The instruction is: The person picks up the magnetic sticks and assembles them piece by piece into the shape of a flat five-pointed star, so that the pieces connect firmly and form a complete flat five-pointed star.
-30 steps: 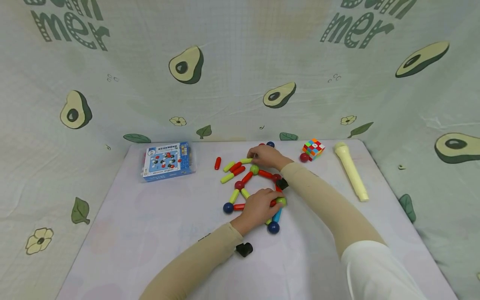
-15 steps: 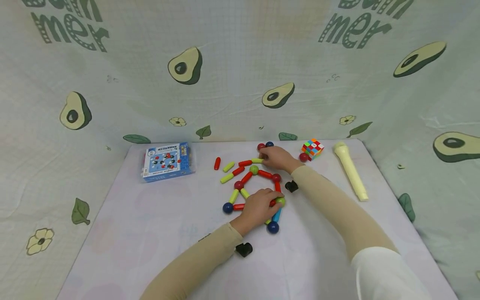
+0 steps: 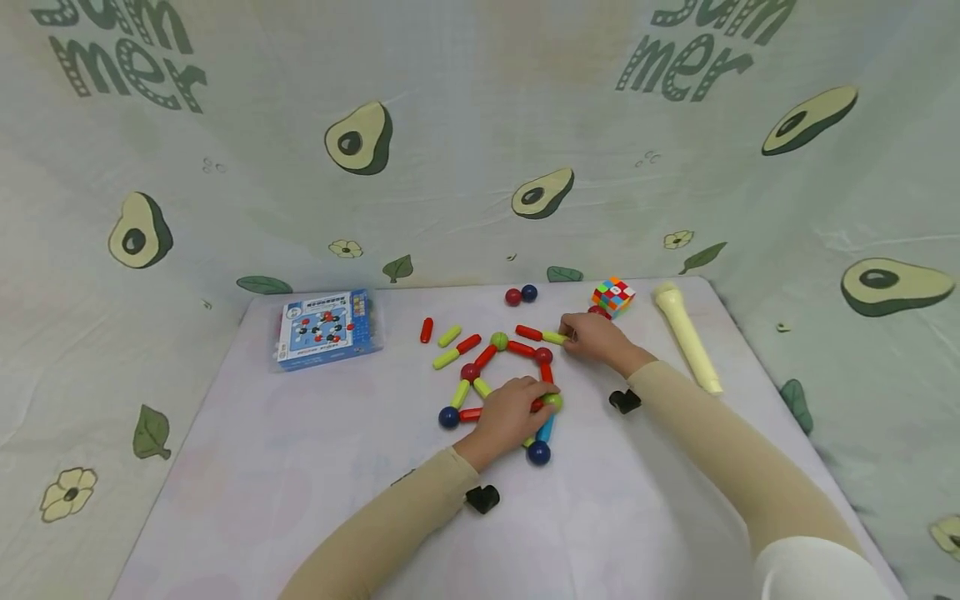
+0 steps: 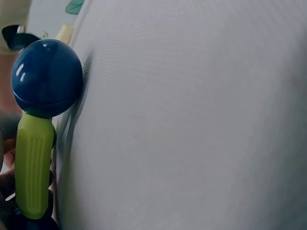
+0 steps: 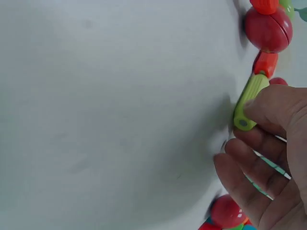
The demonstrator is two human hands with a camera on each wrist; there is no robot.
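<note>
In the head view my left hand [image 3: 510, 417] pinches a green magnetic ball [image 3: 554, 402] between thumb and fingers, at the right corner of a flat frame of balls and sticks. A red ball [image 3: 470, 372] and a dark blue ball [image 3: 449, 417] form other corners. Up close, the left wrist view has a blue ball [image 4: 46, 79] joined to a yellow-green stick [image 4: 33, 167]. My right hand [image 3: 597, 340] pinches the end of another yellow-green magnetic stick [image 5: 257, 85], just beyond the frame. A red stick [image 3: 528, 332] trails end to end from it.
Loose sticks lie left of the frame, including a red one [image 3: 427, 330] and a yellow-green one [image 3: 449, 336]. A blue toy box [image 3: 326, 329] is farther left. Behind sit a red ball [image 3: 513, 297] and a puzzle cube [image 3: 613, 297]; a cream baton [image 3: 687, 337] lies right.
My right hand has moved right and slightly nearer with the yellow-green stick. The red stick has left the loose pile and followed, attached to it. My left hand has stayed on the frame.
</note>
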